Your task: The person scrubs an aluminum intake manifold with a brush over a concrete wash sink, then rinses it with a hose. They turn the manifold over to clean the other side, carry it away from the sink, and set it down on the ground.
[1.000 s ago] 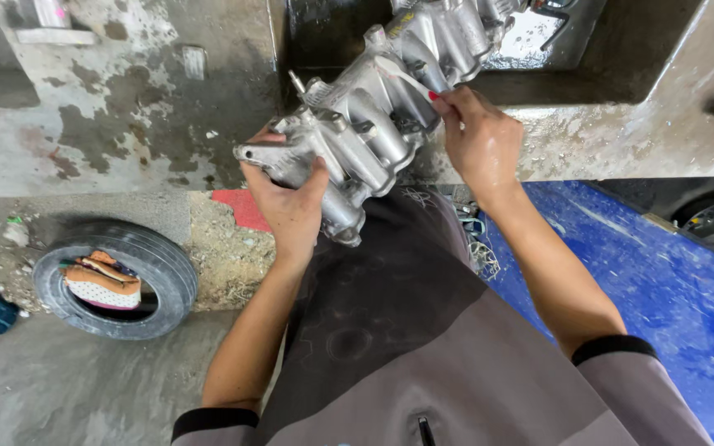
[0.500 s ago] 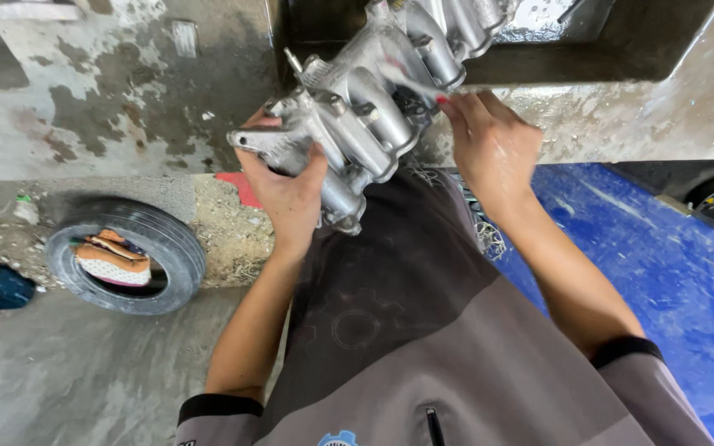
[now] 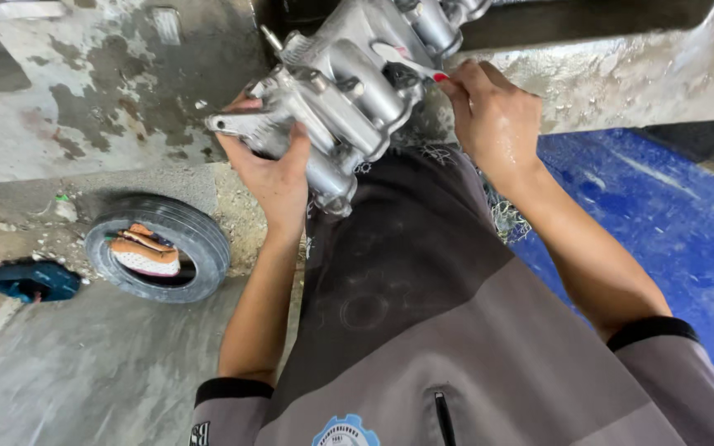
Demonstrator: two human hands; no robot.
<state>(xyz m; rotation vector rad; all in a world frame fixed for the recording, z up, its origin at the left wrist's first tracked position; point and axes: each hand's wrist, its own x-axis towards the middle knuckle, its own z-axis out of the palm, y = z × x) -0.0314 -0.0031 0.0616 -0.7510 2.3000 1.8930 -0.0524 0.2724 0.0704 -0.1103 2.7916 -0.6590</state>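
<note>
Your single head-worn camera looks steeply down, close over your left hand (image 3: 273,177), right hand (image 3: 493,120) and lap, concrete floor (image 3: 84,380) below.

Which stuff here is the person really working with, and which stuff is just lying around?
In use:
- silver cast-metal engine part with ribbed tubes, gripped by the left hand
- thin white-and-red brush, pinched in the right hand

Lying about:
- small black rubber tyre on the concrete floor, with an orange-and-white shoe inside it
- blue tarpaulin sheet
- dark blue bowl-shaped thing
</note>
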